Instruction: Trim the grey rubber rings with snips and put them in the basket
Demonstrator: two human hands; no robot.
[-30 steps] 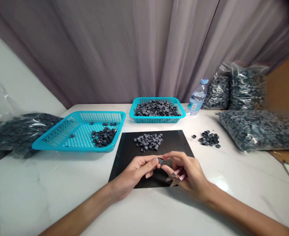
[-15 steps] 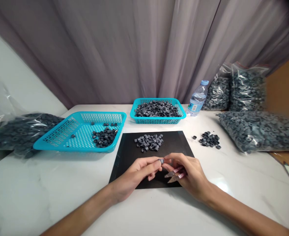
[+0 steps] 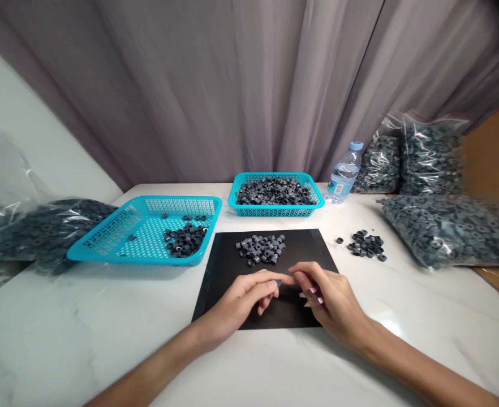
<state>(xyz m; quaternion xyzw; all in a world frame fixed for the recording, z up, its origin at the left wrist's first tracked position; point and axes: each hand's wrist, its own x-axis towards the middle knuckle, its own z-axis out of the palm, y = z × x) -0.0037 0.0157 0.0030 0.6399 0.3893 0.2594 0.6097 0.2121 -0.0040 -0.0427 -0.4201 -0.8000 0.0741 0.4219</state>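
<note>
Over the black mat, my left hand pinches a small dark grey ring between thumb and forefinger. Its other fingers curl underneath. My right hand is just to the right, its thumb and forefinger drawn together and touching or nearly touching the left forefingertip. Shiny pinkish pointed pieces show at its curled lower fingers; whether they are long nails or something held, I cannot tell. A pile of similar grey rings lies on the mat beyond both hands.
A blue basket with some rings stands at left, and a fuller blue basket at the back. Loose rings lie right of the mat. A water bottle, a large bag of rings and another bag flank the table.
My right fingers have shifted slightly right, off the ring, which stays in my left hand and is now more covered. The pinkish points look shorter. The whole view has shifted slightly.
</note>
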